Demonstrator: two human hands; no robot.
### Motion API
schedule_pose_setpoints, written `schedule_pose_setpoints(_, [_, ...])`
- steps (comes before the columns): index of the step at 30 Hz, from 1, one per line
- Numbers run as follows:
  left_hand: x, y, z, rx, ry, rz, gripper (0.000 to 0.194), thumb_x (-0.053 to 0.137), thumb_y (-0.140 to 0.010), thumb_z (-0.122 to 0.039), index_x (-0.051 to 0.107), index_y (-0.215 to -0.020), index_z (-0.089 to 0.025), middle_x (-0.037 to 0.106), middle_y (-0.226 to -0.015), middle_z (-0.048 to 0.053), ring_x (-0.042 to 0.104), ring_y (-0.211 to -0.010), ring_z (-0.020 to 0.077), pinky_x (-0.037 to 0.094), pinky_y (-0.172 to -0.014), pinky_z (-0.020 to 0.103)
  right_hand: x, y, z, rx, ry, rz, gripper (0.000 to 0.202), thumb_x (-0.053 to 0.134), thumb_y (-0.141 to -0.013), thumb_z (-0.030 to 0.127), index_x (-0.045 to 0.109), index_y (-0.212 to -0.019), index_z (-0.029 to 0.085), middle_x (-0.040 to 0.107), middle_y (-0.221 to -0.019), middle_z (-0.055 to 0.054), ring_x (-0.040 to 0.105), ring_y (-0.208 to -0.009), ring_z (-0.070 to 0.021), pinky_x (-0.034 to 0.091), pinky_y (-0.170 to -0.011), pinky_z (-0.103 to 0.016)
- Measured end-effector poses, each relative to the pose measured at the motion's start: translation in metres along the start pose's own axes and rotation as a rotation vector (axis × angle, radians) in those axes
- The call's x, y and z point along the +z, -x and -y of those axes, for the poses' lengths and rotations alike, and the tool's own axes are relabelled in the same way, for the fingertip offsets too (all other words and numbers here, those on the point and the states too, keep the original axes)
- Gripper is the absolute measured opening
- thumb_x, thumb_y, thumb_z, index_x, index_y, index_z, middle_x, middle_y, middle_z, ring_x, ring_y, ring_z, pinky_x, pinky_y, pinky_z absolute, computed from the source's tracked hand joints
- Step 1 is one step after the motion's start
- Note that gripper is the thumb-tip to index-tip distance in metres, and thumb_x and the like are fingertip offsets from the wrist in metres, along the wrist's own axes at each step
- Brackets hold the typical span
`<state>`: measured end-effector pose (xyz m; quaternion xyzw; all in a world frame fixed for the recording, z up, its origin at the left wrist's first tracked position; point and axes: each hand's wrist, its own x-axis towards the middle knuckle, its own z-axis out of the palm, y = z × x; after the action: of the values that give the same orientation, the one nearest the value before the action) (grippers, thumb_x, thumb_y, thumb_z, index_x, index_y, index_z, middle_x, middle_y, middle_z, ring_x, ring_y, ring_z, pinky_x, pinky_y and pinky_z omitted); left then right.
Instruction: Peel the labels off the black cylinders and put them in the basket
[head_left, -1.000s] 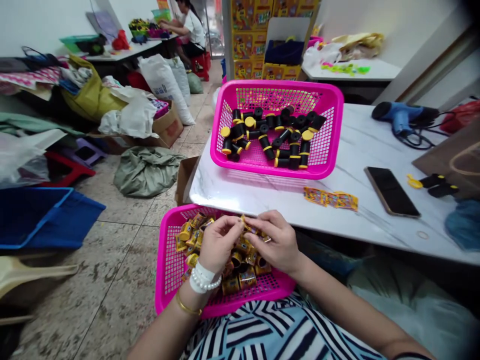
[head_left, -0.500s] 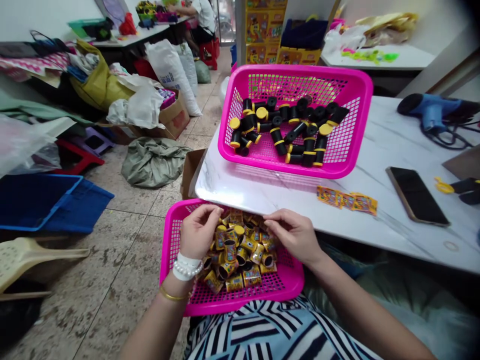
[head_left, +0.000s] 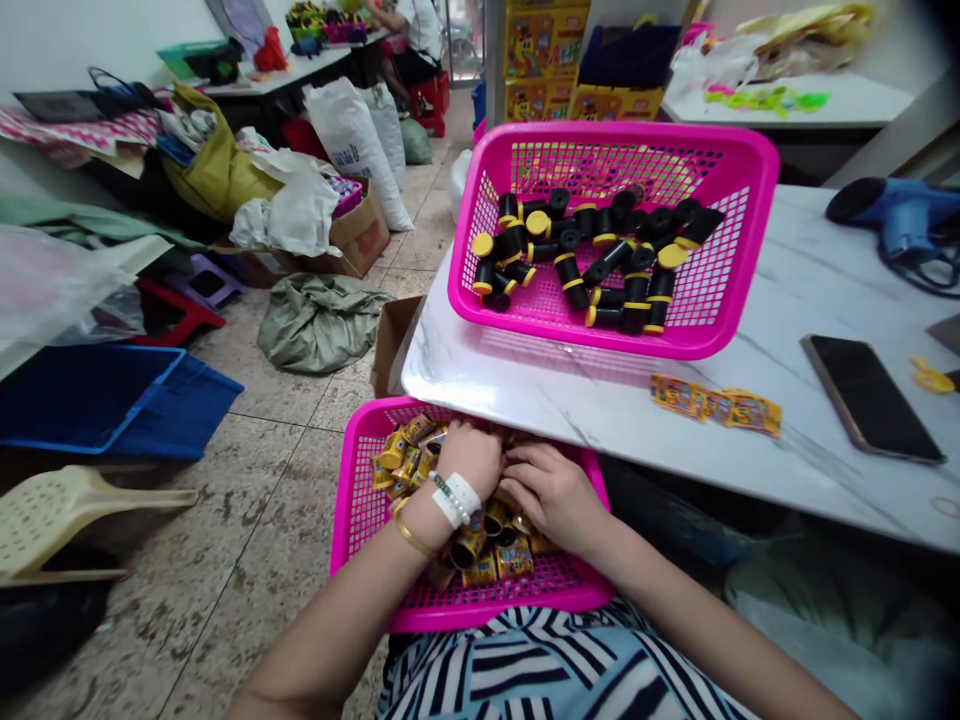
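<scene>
Both hands reach into the lower pink basket, in among small black cylinders with yellow printed wrappers. My left hand, with a white band and bracelets at the wrist, is curled down over the pile, its fingertips hidden. Close beside it, my right hand has bent fingers pointing left toward the left hand; whatever lies at their tips is out of sight. On the table, the upper pink basket holds several bare black cylinders with yellow caps.
On the white marbled table lie a strip of yellow printed wrappers, a phone and a blue heat gun. Left on the floor are a blue bin and a cream stool. Someone sits far back.
My left hand has moved right and down into the pile, uncovering wrapped pieces at the basket's left. My right hand has shifted slightly left and down. The hands are now closer together.
</scene>
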<state>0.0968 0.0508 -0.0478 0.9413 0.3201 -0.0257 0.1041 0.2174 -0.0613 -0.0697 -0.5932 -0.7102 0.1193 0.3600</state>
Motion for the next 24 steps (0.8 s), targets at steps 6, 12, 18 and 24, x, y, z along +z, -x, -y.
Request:
schedule_pose_setpoints(6, [-0.016, 0.028, 0.004, -0.086, 0.35, -0.188, 0.02, 0.057, -0.088, -0.019, 0.077, -0.092, -0.014, 0.077, -0.091, 0.015, 0.069, -0.09, 0.0285, 0.047, -0.089, 0.045, -0.014, 0.021, 0.003, 0.027, -0.142, -0.132, 0.015, 0.058, -0.095, 0.016, 0.072, -0.1, 0.019, 0.073, -0.092, -0.008, 0.068, -0.088, -0.0203, 0.059, -0.081, -0.036])
schedule_pose_setpoints(12, [-0.049, 0.05, 0.002, -0.272, 1.275, -0.02, 0.016, 0.07, -0.078, -0.028, 0.074, -0.088, -0.017, 0.071, -0.073, 0.004, 0.061, -0.062, 0.0144, 0.048, -0.061, 0.027, -0.04, -0.002, 0.017, 0.112, -0.355, -0.094, 0.057, 0.072, -0.084, 0.023, 0.054, -0.138, 0.021, 0.063, -0.13, -0.012, 0.062, -0.118, -0.0254, 0.056, -0.097, -0.04])
schedule_pose_setpoints(18, [-0.058, 0.042, -0.005, -0.333, 1.492, -0.104, 0.026, 0.074, -0.077, -0.036, 0.076, -0.089, -0.014, 0.054, -0.056, -0.003, 0.038, -0.046, 0.0058, 0.028, -0.045, 0.02, -0.032, -0.034, 0.028, 0.379, -0.739, 0.0, 0.02, 0.059, -0.091, 0.031, 0.069, -0.084, 0.016, 0.066, -0.071, -0.001, 0.058, -0.062, -0.0128, 0.049, -0.059, -0.024])
schedule_pose_setpoints(24, [-0.049, 0.044, -0.005, -0.404, 1.597, -0.265, 0.035, 0.075, -0.076, -0.048, 0.072, -0.085, -0.014, 0.057, -0.062, -0.002, 0.046, -0.054, 0.0078, 0.036, -0.051, 0.02, -0.027, -0.036, 0.034, 0.462, -0.658, -0.13, 0.026, 0.062, -0.089, 0.037, 0.062, -0.071, 0.017, 0.052, -0.058, 0.003, 0.044, -0.053, -0.0104, 0.035, -0.05, -0.023])
